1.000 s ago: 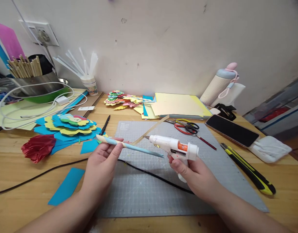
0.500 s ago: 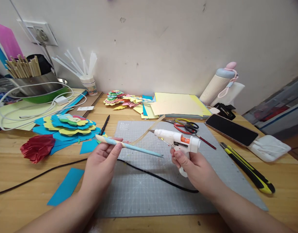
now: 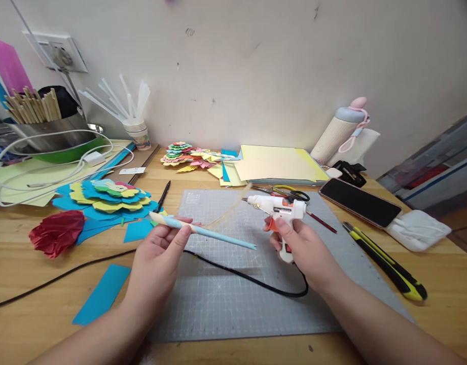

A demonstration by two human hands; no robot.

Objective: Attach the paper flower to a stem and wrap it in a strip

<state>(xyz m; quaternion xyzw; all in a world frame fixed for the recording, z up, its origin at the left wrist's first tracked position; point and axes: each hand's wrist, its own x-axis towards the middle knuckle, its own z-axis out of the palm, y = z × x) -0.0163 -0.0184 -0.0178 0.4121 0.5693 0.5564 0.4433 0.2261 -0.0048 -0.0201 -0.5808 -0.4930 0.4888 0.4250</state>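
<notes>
Clock set on the middle of the mat, with 12 toward the wall. Pinched between thumb and fingers of the left hand: a thin, round stick of rolled paper, pale blue and cream in a twist. Held up over the mat at 10 o'clock, slanting from 10 to 4, ragged at the low tip. Curving up past the stick toward 1, a thin tan strip, too blurry to tell paper from tape. Wrapped in the right hand, near 12: a glue gun of hard white plastic, orange trigger, nose toward 9, apart from the stick. Nose near the strip; cannot tell if touching.

Lying in the way below the stick, a bendy black cord across the flat gray mat. Partly hidden behind the gun, at 1: scissors. Around the mat: a smooth phone at 2, a black and yellow cutter at 3, flat blue paper at 8, a crinkly red flower at 9, a frilly layered flower at 10, stacked paper at 12.
</notes>
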